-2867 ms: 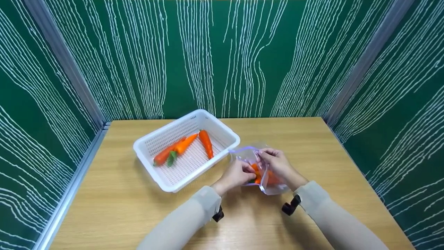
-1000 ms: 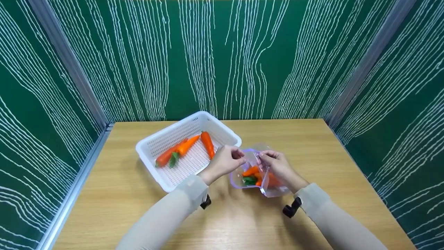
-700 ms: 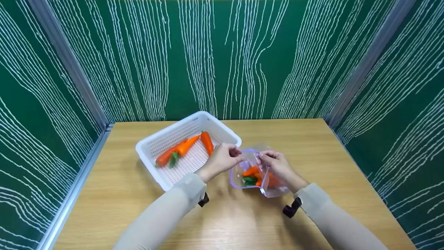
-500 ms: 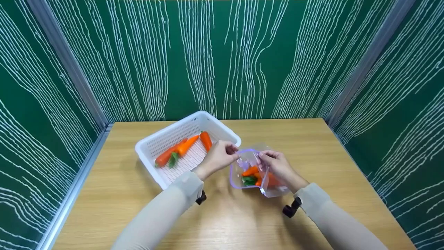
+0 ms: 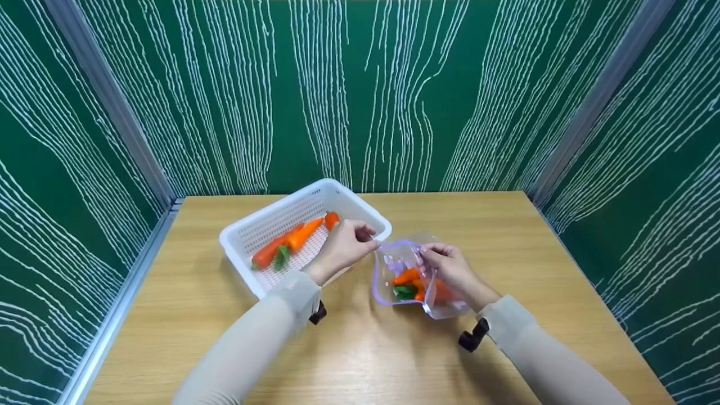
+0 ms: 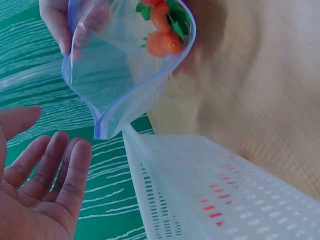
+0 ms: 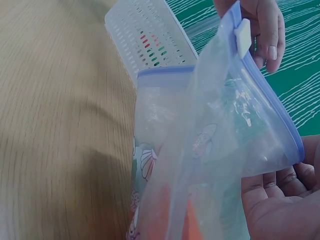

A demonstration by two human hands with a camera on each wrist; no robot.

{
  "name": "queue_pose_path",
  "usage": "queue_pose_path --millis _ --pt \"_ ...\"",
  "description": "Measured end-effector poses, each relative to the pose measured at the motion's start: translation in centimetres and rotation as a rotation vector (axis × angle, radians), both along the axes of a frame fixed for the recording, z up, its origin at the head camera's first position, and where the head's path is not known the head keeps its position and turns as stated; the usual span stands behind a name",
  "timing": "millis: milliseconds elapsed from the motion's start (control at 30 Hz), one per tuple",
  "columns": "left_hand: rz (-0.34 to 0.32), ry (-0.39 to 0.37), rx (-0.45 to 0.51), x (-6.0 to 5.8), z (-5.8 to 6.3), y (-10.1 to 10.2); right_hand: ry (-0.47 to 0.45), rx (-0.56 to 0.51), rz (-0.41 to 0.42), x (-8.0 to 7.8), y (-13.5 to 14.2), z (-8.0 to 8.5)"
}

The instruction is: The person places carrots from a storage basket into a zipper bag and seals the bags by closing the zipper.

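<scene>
My left hand [image 5: 344, 244] hovers over the white basket's right side with nothing in its grasp; in the left wrist view its fingers [image 6: 74, 172] are spread and apart from the bag. My right hand [image 5: 450, 270] pinches the upper edge of a clear zip bag [image 5: 385, 280] with a purple seal line and a slider. The bag's mouth gapes toward the left. Inside it lie orange carrots [image 5: 406, 277] with green tops; the bag film partly blurs them.
The white perforated basket [image 5: 270, 211] stands left of the bag on the wooden table [image 5: 360, 360]. It holds carrots [image 5: 305, 233]; my left hand partly covers the one on the right [image 5: 332, 218]. Green walls [image 5: 360, 112] with white lines enclose the table.
My left hand has come out of the bag's mouth, leaving the carrots there, and has moved left over the basket. My right hand keeps its hold on the bag, nearly still.
</scene>
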State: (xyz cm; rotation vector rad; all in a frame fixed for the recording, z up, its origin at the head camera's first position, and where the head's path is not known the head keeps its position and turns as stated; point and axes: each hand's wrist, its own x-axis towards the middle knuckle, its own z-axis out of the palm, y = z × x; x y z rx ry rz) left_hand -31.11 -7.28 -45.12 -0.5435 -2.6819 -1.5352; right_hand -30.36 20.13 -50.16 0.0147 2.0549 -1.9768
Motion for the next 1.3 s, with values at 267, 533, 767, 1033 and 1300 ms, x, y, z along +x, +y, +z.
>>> queue_pose_path --millis 267,533,767,1033,1300 --pt "0.029 0.000 -0.014 -0.8 1.1 -1.3 -0.008 -0.021 -0.015 -0.1 -0.1 -0.1" --pt "0.024 0.001 0.003 -1.7 0.9 -2.9 0.003 -0.065 -0.024 0.0 -0.4 -0.1" --pt "0.000 0.030 0.002 -2.2 0.3 -4.2 -0.028 -0.040 -0.031 0.0 -0.2 0.0" --pt "-0.018 0.073 -0.001 -2.9 -0.2 -5.4 -0.041 -0.027 -0.040 0.1 -0.1 -0.1" --pt "-0.036 0.129 -0.053 -3.7 -0.7 -6.6 -0.030 -0.040 -0.036 0.0 -0.1 -0.1"
